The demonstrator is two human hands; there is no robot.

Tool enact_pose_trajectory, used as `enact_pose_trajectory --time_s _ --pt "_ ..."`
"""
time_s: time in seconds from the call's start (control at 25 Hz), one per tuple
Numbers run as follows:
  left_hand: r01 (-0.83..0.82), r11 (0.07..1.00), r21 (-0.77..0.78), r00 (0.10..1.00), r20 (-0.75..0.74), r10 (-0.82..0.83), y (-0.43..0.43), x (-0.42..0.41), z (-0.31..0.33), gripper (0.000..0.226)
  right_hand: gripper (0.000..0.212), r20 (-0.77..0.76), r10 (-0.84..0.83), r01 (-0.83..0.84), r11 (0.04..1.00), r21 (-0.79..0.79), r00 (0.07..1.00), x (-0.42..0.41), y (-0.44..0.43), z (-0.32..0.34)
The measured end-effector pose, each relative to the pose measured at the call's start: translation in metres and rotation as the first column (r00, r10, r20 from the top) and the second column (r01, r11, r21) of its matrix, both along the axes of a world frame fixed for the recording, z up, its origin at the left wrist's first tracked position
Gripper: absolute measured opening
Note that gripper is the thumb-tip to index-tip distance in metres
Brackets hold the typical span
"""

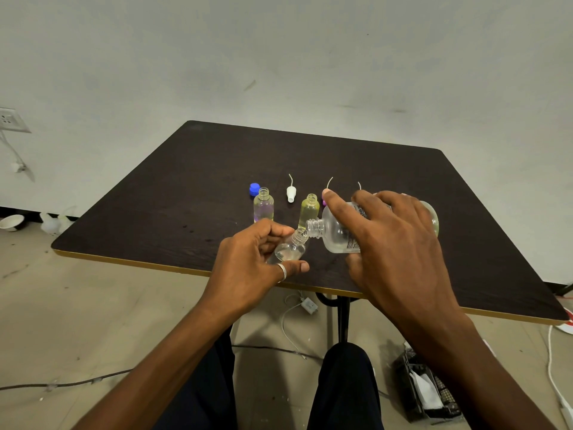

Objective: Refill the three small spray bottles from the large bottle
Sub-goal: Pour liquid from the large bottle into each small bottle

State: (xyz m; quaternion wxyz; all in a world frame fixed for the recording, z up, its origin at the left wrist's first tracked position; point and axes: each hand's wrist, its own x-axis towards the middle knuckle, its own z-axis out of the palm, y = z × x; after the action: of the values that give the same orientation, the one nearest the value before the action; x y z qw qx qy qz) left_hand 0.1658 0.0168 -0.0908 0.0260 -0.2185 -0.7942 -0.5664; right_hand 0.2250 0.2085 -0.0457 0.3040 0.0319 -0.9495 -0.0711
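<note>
1. Head view — a dark wood-grain table [186, 181] with a flat top, rounded corners and a yellow edge band.
2. Right hand [393, 243] grips the large bottle [338, 234], which is clear plastic with a printed label and a bare threaded neck. It is tipped almost level above the table's near side, with pale yellow liquid pooled at its base end.
3. Left hand [248, 262], wearing a silver ring [282, 272], curls round the tilted small bottle [290, 249]. The bottle's open mouth meets the large bottle's neck, and a little clear liquid lies inside.
4. Left upright bottle [263, 207] and right upright bottle [309, 211] stand uncapped on the table behind the hands, both nearly full of pale yellow liquid.
5. White spray head [291, 193] stands behind and between them, its thin curved tube pointing up.
6. Blue cap [254, 189] — round, just behind the left upright bottle.
</note>
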Motion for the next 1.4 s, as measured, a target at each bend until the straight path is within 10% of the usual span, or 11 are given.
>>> enact_pose_trajectory --time_s 1.4 --pt "0.001 1.000 0.003 1.000 0.017 -0.001 -0.0004 -0.0004 -0.0016 0.049 0.089 0.011 -0.005 0.005 1.000 0.013 1.000 0.0015 -0.0018 0.0014"
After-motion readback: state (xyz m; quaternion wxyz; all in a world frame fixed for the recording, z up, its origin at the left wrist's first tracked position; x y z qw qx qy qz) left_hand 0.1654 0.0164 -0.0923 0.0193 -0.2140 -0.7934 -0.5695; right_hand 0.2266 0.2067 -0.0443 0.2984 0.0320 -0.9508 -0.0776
